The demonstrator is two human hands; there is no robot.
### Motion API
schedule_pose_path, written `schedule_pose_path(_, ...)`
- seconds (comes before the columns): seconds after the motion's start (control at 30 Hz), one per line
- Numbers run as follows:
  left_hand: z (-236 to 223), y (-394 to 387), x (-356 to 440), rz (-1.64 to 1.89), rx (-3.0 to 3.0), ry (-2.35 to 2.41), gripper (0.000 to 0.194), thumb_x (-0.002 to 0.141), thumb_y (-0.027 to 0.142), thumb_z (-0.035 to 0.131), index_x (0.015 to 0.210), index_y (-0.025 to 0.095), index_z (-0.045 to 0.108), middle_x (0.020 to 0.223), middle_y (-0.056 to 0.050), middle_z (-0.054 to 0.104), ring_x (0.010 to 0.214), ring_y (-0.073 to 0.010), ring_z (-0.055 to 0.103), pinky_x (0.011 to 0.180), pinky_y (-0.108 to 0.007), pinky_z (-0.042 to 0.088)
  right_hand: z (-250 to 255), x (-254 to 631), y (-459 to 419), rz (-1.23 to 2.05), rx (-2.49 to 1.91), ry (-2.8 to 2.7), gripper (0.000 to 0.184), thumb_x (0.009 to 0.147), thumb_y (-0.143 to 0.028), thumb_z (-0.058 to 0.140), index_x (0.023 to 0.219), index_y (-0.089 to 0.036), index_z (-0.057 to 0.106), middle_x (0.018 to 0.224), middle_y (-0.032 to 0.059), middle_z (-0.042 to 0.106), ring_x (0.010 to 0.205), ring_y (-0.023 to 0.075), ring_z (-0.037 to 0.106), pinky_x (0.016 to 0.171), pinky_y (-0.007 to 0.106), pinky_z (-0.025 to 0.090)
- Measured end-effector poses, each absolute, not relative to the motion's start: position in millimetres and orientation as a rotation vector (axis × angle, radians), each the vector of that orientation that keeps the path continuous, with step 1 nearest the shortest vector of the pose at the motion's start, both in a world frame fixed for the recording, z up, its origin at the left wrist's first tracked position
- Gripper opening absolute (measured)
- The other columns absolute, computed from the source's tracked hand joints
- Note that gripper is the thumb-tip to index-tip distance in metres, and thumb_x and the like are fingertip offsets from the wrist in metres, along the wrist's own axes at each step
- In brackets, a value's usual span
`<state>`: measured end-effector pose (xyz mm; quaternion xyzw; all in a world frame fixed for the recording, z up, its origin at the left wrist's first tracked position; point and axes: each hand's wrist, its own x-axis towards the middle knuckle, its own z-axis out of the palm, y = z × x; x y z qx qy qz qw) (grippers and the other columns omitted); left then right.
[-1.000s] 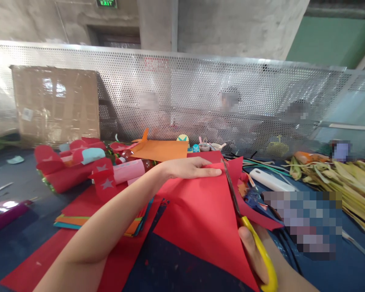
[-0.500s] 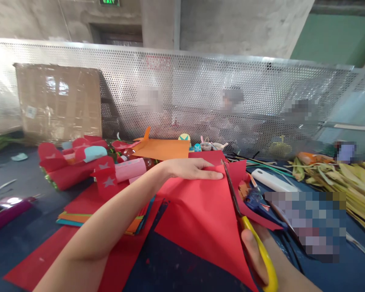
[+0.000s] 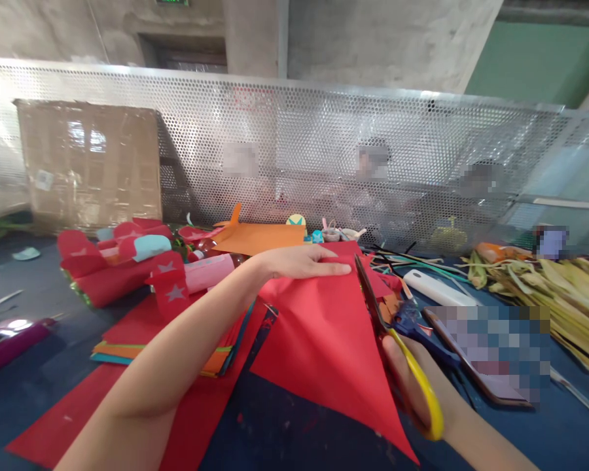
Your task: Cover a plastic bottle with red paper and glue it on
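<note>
Where the red sheet [image 3: 324, 327] lies: before us, above the dark blue table [image 3: 279, 412], its near corner pointing toward us.
Scissors [image 3: 436, 422]: yellow-handled, blades at the sheet's right edge; how far they are parted, we cannot tell.
Right hand [image 3: 429, 360]: closed around the handles, our thumb at the loop.
Left hand [image 3: 299, 261]: palm down across the sheet's far part, thumb stretched toward the blades; whether our fingers pinch it underneath, we cannot tell.
Cut: in progress, we judge, along that right edge; another snip calls for taut paper, aligned blades and a clear left thumb.
Paper stack [image 3: 127, 353]: multicoloured, left of our sheet.
Phone [image 3: 485, 360]: right of our right hand, near a blue-handled tool [image 3: 427, 339].
Screen [image 3: 314, 124]: perforated metal, beyond our table.
</note>
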<state>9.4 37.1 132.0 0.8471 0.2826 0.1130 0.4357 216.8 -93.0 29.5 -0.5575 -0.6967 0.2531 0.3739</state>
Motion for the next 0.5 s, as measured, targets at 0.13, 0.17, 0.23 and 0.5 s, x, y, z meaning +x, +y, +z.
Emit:
schedule_pose_path(0.13,153.2,31.4,-18.5,0.563,1.970,0.847,0.036,0.085,0.055,0.058,0.089,0.021,0.071,0.089,-0.001,0.074,0.077,-0.0153,0.067,0.067,-0.021,0.049,27.9,222.9,-79.8,0.750,-1.460,-1.808,0.051,0.092,-0.060,0.032,0.080,-0.021,0.063,0.066,0.0042,0.067,0.057,0.0218,0.064,0.055,0.031,0.051)
schedule_pose_path(0.17,159.3,28.9,-27.2,0.636,1.921,0.889,0.035,0.085,0.053,0.059,0.084,0.020,0.070,0.081,-0.001,0.073,0.068,-0.0135,0.065,0.061,-0.020,0.047,27.1,224.7,-76.9,0.729,-1.501,-1.826,0.048,0.091,-0.059,0.035,0.080,-0.021,0.063,0.064,0.0038,0.067,0.057,0.0220,0.064,0.056,0.032,0.051)
schedule_pose_path(0.23,170.2,24.9,-42.9,0.822,1.844,0.942,0.038,0.086,0.049,0.059,0.070,0.016,0.066,0.064,-0.001,0.068,0.055,-0.0100,0.059,0.054,-0.018,0.043,26.2,228.0,-72.9,0.661,-1.615,-1.868,0.041,0.089,-0.055,0.043,0.082,-0.021,0.063,0.065,0.0038,0.067,0.060,0.0231,0.065,0.057,0.032,0.049)
schedule_pose_path(0.5,185.7,34.2,-51.8,1.605,1.207,0.909,0.018,0.094,0.034,0.054,0.082,0.022,0.058,0.064,0.008,0.069,0.076,-0.0094,0.060,0.071,-0.015,0.047,29.1,226.0,-75.6,0.279,-1.931,-2.139,0.020,0.086,-0.037,0.055,0.088,-0.018,0.061,0.079,0.0113,0.071,0.078,0.0296,0.070,0.059,0.030,0.041)
